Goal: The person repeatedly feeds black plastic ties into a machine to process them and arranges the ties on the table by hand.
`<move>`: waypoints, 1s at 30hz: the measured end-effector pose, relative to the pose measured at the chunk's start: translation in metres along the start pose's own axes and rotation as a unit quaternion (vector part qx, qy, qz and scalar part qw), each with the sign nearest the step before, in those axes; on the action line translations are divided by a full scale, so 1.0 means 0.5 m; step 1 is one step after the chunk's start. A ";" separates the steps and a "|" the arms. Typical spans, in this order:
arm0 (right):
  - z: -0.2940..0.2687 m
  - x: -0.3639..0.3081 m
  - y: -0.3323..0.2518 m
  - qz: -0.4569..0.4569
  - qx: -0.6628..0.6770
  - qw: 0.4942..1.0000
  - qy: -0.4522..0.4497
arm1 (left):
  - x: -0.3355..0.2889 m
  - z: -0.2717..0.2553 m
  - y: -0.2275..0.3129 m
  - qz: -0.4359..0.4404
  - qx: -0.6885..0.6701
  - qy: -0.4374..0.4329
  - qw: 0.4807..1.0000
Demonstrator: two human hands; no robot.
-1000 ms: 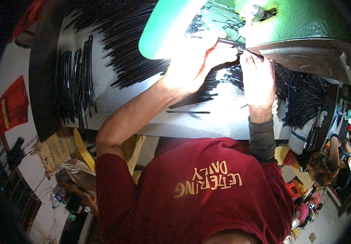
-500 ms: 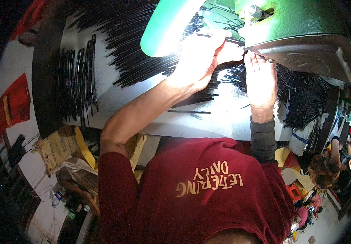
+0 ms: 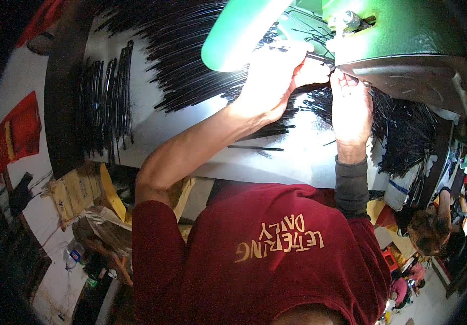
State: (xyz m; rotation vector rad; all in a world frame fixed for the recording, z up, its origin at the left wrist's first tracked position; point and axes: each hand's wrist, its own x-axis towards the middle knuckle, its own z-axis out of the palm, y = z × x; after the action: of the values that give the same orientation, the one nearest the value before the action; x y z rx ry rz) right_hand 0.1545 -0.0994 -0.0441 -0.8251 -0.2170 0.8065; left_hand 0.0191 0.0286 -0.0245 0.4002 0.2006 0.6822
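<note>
My left hand (image 3: 274, 86) is closed around a thin black strip (image 3: 320, 57), which runs from its fingers toward the edge of a green machine (image 3: 401, 27). Right beside it, my right hand (image 3: 352, 116) is raised with its fingertips pinched on the strip at the machine's dark lower edge. Glare from the lamp washes out part of the left fingers, and the strip's far end is hidden at the machine. Many similar black strips (image 3: 190, 70) lie in rows left of my hands. Another tangled heap of them (image 3: 406, 130) lies right of my right wrist.
A green lamp shade (image 3: 225, 40) hangs close above my left hand. The pale worktable (image 3: 212, 160) carries a separate bundle of strips (image 3: 106, 97) at the left. Cardboard (image 3: 76, 192) lies below its left edge. Another person (image 3: 431, 227) is at the far right.
The whole view has shifted slightly, putting the machine, the lamp and both hands a little further right. Both hands keep nearly the same hold at the machine's edge.
</note>
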 end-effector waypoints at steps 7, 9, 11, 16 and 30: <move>0.043 -0.010 -0.011 0.003 0.044 0.998 0.042 | -0.008 0.024 -0.002 0.013 -0.020 -0.003 1.000; 0.047 -0.008 -0.010 -0.003 0.029 0.998 0.060 | -0.008 0.025 -0.001 0.009 -0.016 0.006 1.000; 0.037 -0.009 -0.012 0.000 0.030 0.998 0.057 | -0.005 0.019 -0.002 0.005 -0.012 0.015 1.000; 0.029 -0.008 -0.008 -0.005 0.041 0.998 0.044 | -0.004 0.003 0.006 -0.008 0.005 -0.040 0.999; 0.038 -0.011 -0.007 -0.013 0.039 0.999 0.019 | 0.004 0.009 0.015 -0.017 0.023 -0.008 1.000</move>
State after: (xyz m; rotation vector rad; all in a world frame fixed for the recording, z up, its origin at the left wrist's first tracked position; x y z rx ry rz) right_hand 0.1438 -0.0941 -0.0280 -0.7631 -0.1609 0.7693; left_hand 0.0176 0.0336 -0.0175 0.4462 0.2073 0.6418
